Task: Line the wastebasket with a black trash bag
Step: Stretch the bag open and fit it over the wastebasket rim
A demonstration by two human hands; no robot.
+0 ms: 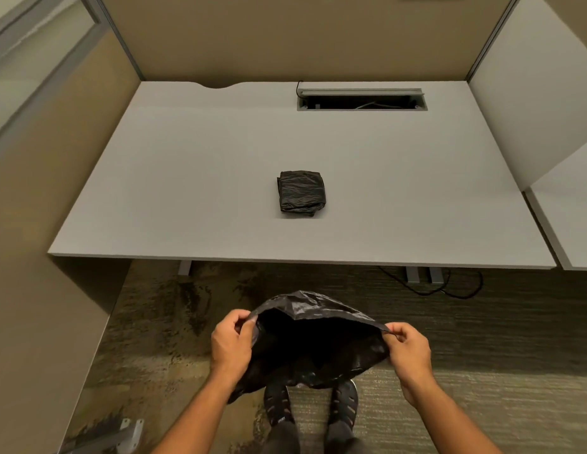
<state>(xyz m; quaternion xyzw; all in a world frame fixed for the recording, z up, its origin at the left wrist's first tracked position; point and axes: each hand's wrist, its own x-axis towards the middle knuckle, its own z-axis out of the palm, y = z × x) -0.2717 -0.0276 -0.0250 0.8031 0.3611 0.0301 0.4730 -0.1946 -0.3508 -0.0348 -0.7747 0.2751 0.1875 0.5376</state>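
From the head camera, both hands are held low over the carpeted floor, stretching a black trash bag (315, 339) open between them. The left hand (231, 344) pinches the bag's rim between thumb and fingers at the left side of the mouth; the right hand (408, 350) pinches the rim at the right side in the same way. The mouth gapes wide between the hands, dark inside, with its far edge arched up away from the person and the rest of the plastic hanging down beneath the hands. Directly below the hanging bag, two dark shoes (346, 406) stand on the carpet (482, 355).

Ahead of the hands, beyond the bag, stretches a pale worktop (187, 191). On it, well forward of both hands and roughly midway between them, lies a folded black bag bundle (302, 193), flat and square. Farther back and toward the right-hand side, an open cable tray (361, 99) is set into the worktop.
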